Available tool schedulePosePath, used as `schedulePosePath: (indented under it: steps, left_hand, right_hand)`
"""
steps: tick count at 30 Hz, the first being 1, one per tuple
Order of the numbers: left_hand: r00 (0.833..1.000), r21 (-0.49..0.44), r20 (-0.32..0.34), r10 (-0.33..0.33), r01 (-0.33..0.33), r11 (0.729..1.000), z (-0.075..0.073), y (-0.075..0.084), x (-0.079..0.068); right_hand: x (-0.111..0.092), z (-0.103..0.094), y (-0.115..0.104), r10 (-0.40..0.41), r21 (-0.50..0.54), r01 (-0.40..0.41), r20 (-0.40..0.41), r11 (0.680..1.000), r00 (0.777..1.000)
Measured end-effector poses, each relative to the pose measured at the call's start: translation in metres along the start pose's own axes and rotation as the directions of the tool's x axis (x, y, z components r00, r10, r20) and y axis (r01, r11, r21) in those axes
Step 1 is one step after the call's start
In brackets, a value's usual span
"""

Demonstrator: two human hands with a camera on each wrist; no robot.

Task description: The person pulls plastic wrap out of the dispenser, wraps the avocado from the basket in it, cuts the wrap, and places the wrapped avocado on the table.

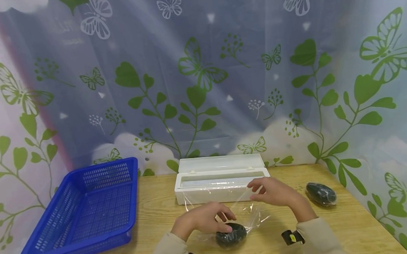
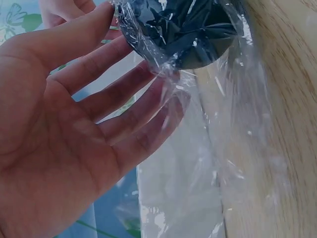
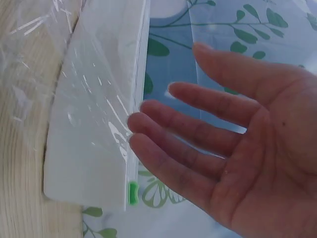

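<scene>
A dark green oval fruit (image 1: 230, 235), which looks like an avocado, lies on the table with clear cling film (image 2: 237, 99) around it. My left hand (image 1: 209, 218) touches its upper side with thumb and fingertips. The other fingers stretch loosely against the film in the left wrist view. My right hand (image 1: 275, 192) hovers at the front right of the white cling film box (image 1: 211, 195), fingers loosely bent and nothing held. From the box, a film sheet stretches toward the avocado. A green slider (image 3: 133, 193) sits on the box's edge in the right wrist view.
A second film-wrapped avocado (image 1: 321, 193) lies at the right of the wooden table (image 1: 156, 207). On the left stands a blue perforated basket (image 1: 133, 209). The box's lid (image 1: 221, 163) is raised against the patterned curtain (image 1: 242, 82) behind the table.
</scene>
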State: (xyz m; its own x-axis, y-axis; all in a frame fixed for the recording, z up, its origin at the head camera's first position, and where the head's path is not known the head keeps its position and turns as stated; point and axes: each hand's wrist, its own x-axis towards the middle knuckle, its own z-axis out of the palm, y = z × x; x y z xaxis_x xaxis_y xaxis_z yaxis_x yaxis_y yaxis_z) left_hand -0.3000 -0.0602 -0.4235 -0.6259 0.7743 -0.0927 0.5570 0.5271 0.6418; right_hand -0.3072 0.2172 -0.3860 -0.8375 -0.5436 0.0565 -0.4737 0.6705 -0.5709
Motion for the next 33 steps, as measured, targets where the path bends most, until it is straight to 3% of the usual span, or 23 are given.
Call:
schedulePosePath:
  steps: [7,15,24,33]
  left_hand:
    - [1.0,0.026,-0.021,0.007,-0.007,1.0,-0.001,0.004,-0.003]
    - [0.996,0.06,-0.072,0.055,-0.051,0.997,-0.008,0.004,-0.006]
    - [0.995,0.043,-0.068,0.067,-0.065,0.997,-0.011,0.001,-0.006]
    - [0.996,0.047,-0.072,0.049,-0.046,0.998,-0.012,0.0,-0.006]
  right_hand:
    - [-0.006,-0.009,0.012,0.105,0.015,-0.104,-0.141,0.995,0.985]
    - [-0.007,-0.014,0.032,0.251,-0.019,-0.267,-0.277,0.964,0.927]
    - [0.009,0.005,0.069,0.371,0.135,-0.349,-0.216,0.927,0.903]
    - [0.013,0.01,0.083,0.312,0.217,-0.264,-0.229,0.94,0.922]
